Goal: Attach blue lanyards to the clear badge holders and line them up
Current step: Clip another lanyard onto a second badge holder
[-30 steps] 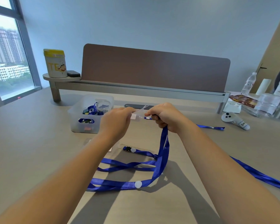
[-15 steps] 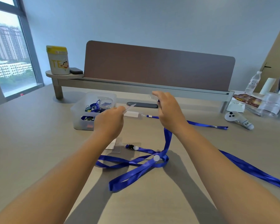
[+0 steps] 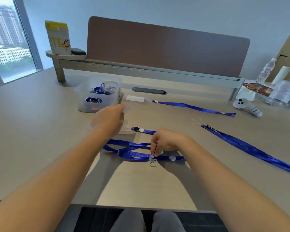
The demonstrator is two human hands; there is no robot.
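My left hand (image 3: 110,120) is blurred and raised over the table, fingers closed on what looks like a clear badge holder (image 3: 128,104) at its tips. My right hand (image 3: 166,141) is lower and nearer, pinching the white clip end (image 3: 152,158) of a tangled blue lanyard (image 3: 132,153); a small metal hook hangs under the clip. Farther back, a badge holder with a white card (image 3: 135,98) lies joined to a straight blue lanyard (image 3: 193,107). Another lanyard clip (image 3: 136,128) lies between my hands. A third blue lanyard (image 3: 249,148) stretches off to the right.
A clear plastic bin (image 3: 99,96) with lanyards and clips stands at the back left. Behind it is a desk divider (image 3: 166,47) with a yellow-lidded canister (image 3: 59,37) on its shelf. A white controller (image 3: 248,107), a water bottle (image 3: 266,69) and clear packaging sit at the right.
My right hand has dropped from chest height to the tangled lanyard and taken its clip end. My left hand has moved forward with the clear holder. The view has tilted down.
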